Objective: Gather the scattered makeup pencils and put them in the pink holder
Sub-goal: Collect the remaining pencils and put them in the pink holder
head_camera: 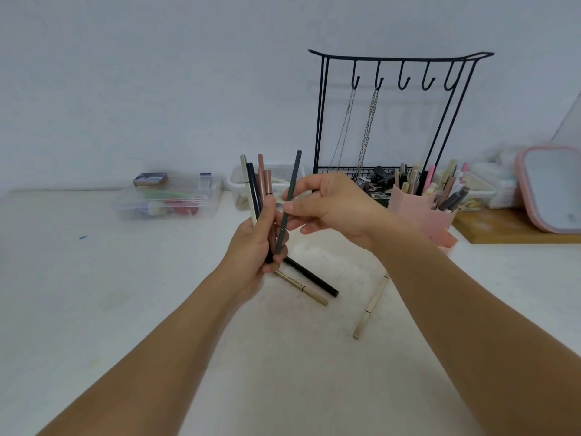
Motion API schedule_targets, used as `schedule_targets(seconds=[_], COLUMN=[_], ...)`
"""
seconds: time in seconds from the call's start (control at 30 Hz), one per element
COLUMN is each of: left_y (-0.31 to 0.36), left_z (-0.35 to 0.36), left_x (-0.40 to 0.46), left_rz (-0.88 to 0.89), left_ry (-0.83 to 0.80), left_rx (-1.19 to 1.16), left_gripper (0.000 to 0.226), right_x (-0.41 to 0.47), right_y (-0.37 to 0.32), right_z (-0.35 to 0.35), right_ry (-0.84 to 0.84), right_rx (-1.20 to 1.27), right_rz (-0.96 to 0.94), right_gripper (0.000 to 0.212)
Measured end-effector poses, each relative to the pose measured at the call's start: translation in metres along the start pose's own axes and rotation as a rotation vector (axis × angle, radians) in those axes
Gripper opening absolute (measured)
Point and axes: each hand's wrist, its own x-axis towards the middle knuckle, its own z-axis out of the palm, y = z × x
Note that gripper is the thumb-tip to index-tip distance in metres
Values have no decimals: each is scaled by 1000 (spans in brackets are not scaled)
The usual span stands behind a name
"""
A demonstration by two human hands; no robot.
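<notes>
Nothing here can be read. The gold pencil (pixel 302 287) lying just below the middle of the frame has small dark marks along its barrel, but they are too blurred to make out. The small box (pixel 150 179) on top of the clear container (pixel 166 201) at middle left shows a printed face, with no letters I can tell.
</notes>
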Motion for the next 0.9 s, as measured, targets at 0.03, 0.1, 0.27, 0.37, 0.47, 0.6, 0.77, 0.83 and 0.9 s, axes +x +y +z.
schedule_targets(seconds=[0.03,0.1,0.27,0.37,0.47,0.6,0.77,0.83,0.9], left_y=[0,-1,-2,-3,-5,-8,-3,0,0], left_z=[1,3,4,3,3,0,-5,-8,-10], left_x=[-2,-4,-5,-5,-4,-3,0,3,6], left_rz=[0,4,-3,-35,-39,-41,-27,-19,-8], left_ry=[-20,-42,-80,-116,-149,-180,-22,78,162], left_rx=[20,47,63,68,61,50,83,80,62], left_gripper=[58,57,60,66,75,66,38,40,42], right_x=[1,1,3,3,3,6,9,9,7], right_y=[1,3,8,9,8,13,15,15,17], right_z=[2,6,10,9,9,9,5,1,0], right_ry=[8,21,67,73,92,107,68,82,6], right_rx=[-12,-16,-138,-244,-327,-372,-363,-462,-603], right_rz=[-5,-3,-21,-36,-71,-96,-123,-91,31], right_gripper=[26,23,8,14,14,12,6,12,21])
